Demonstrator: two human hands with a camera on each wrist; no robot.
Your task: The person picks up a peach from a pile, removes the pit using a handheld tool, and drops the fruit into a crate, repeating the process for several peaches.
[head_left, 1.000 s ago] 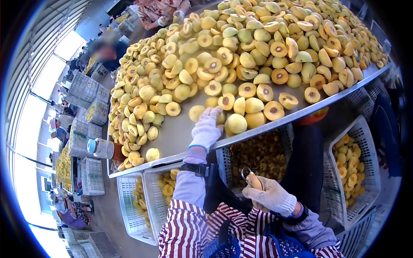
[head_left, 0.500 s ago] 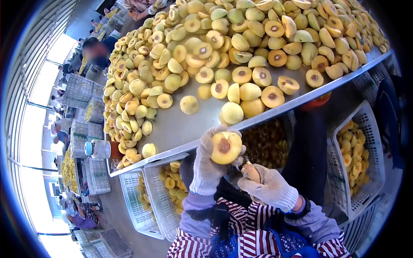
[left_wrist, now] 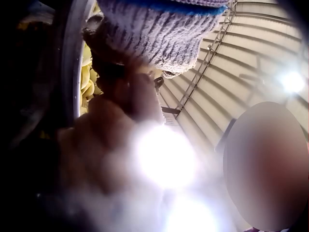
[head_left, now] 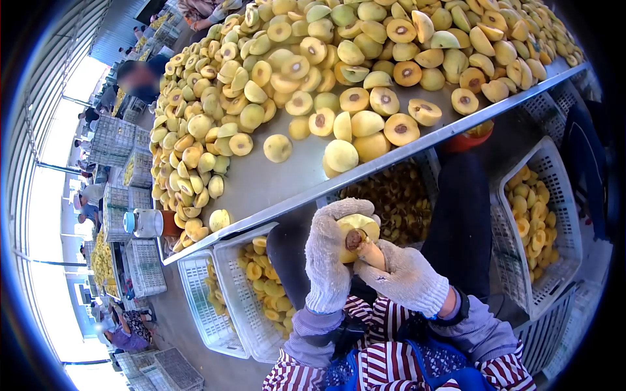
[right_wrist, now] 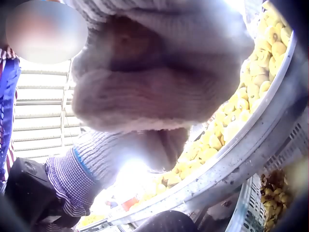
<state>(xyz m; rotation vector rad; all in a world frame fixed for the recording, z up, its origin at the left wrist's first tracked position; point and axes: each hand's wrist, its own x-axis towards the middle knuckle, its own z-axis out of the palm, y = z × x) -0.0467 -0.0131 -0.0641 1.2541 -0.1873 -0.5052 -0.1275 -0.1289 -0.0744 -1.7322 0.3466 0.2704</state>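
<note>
The head view shows the gloved left hand (head_left: 328, 260), its grip curled round a yellow fruit (head_left: 362, 225) with a brown pit. The fruit is close in front of the person, just off the near edge of the metal desk (head_left: 313, 197). The right hand (head_left: 412, 279) has its grip closed round the pale handle of a small tool (head_left: 373, 256). The tool's front end is right by the pit, but its tip is hard to see, and the fingers under the handle are hidden. The big fruit pile (head_left: 254, 78) is cut off at the top. The left wrist view is dark and blurry with a white glow, so I can't make out the held fruit there, but it shows the roof (left_wrist: 241, 58) up close. In the right wrist view, the right glove hides the tool; a blue band (right_wrist: 86, 166) shows on the left glove.
</note>
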